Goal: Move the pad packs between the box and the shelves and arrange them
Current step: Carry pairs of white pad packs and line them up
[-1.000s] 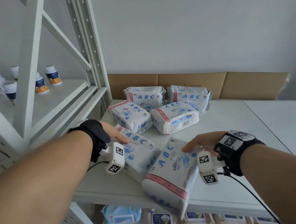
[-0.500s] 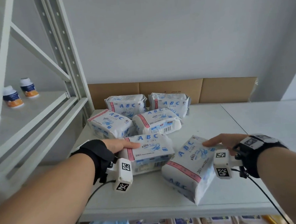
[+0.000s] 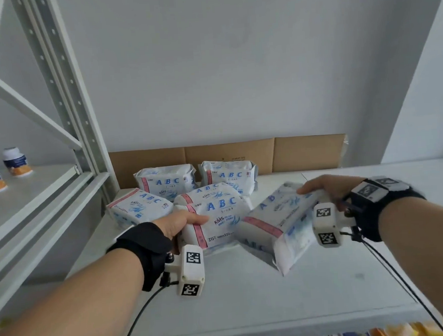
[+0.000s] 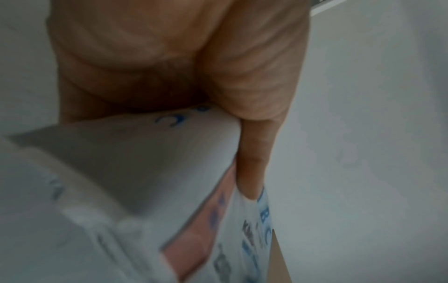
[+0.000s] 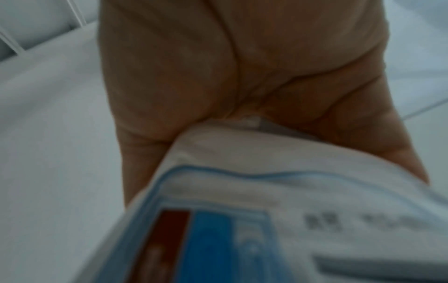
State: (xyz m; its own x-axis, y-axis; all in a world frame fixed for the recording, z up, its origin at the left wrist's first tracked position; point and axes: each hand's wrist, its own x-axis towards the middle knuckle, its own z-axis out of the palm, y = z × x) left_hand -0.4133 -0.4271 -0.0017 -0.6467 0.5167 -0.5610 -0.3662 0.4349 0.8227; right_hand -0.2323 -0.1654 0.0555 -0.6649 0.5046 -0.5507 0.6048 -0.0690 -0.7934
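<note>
Both packs now sit further back on the shelf [image 3: 289, 297] than a second ago: the left pack [image 3: 216, 220], then lying angled near the front edge, is squared up with its ABC print facing forward and touches the group of four packs [image 3: 169, 183] at the rear, while the right pack [image 3: 279, 221], then overhanging the front edge, is over the shelf surface, tilted with its near corner low. The left hand [image 3: 178, 222] grips the left pack at its pink-striped end, thumb on the top face; the left wrist view shows the fingers [image 4: 252, 168] curled along the pack's side. The right hand [image 3: 321, 188] holds the right pack at its far end, fingers wrapped over the top edge; the right wrist view shows the palm closed round the wrapper, but the fingertips are hidden. Judged from the dents under the fingers, each pack is light and soft, with a smooth film wrapper that may slide in a loose hold. A grip across a short end, thumb above and fingers below, compresses the filling and gives a firm hold; the sealed end flaps are thin and poor places to pull. A flattened cardboard sheet [image 3: 305, 151] stands against the wall behind the group. Bottles [image 3: 15, 162] stand on the adjoining rack at left.
</note>
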